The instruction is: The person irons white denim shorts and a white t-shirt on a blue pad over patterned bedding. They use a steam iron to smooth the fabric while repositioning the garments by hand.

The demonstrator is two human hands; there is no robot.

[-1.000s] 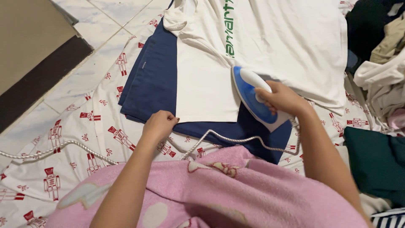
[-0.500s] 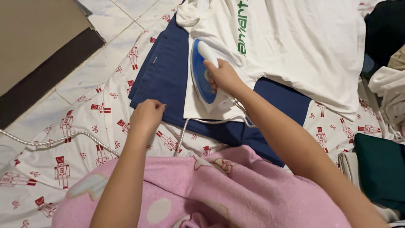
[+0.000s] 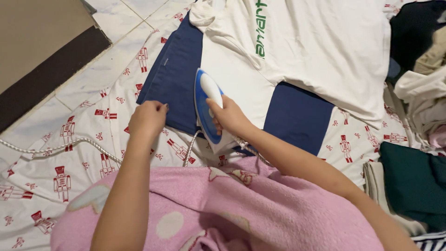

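Iron (image 3: 207, 111), blue and white, now sits centre frame at left edge of white T-shirt (image 3: 306, 51), having slid from right side of shirt's hem a second ago. Pressing pass has crossed garment's lower edge toward navy cloth (image 3: 174, 79) underneath. Your right hand (image 3: 227, 116) stays wrapped tight round handle, fingers clenched. Your left hand (image 3: 147, 118), lower left of centre, has moved up; fingers curled shut, knuckles resting on navy cloth's edge and printed sheet (image 3: 69, 139). Cord (image 3: 190, 148) trails toward pink blanket (image 3: 260, 209).

- iron (image 3: 206, 111) sits on the shirt (image 3: 325, 51), right hand (image 3: 230, 116) on its handle
- shirt lies on a cloth (image 3: 174, 79)
- left hand (image 3: 147, 118) rests left of the iron
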